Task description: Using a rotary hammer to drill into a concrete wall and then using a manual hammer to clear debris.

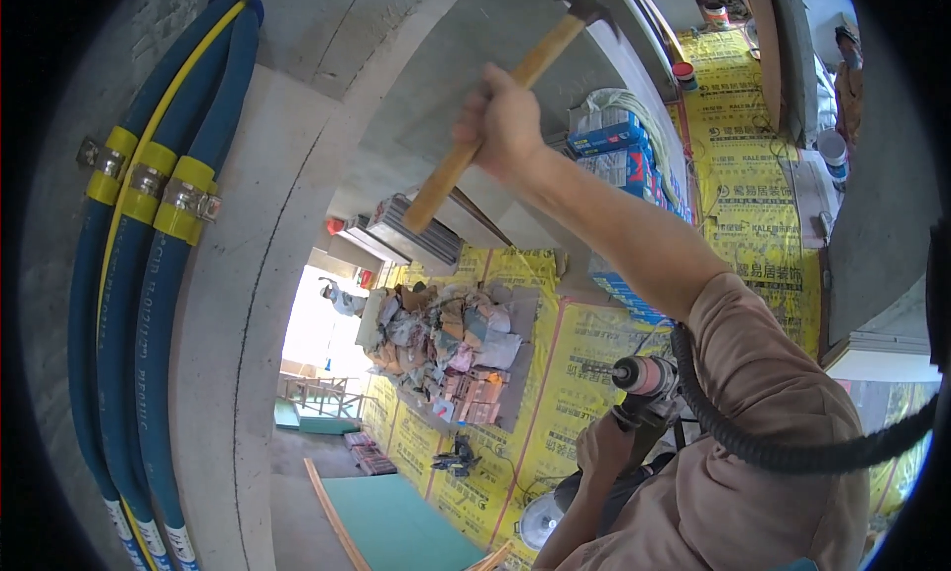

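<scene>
While you raise the hammer toward the concrete ceiling, your right hand is wrapped tight round its wooden handle.
Keep your left hand, closed on the drill below, clear; strike squarely, away from the blue pipes.

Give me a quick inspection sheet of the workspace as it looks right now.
Surface: bare grey concrete wall, close to the camera.
Job's things: wooden-handled hammer raised; power drill lower down.
Clutter: heap of rubble bags and stacked blue boxes on the yellow floor sheeting.
Grippers: right hand grips the hammer handle; left hand holds the drill.
Cables: three blue insulated pipes and a thin yellow line clamped to the wall by metal clips; black corrugated hose over the shoulder.
Surroundings: bright opening below; green board on the floor.
</scene>
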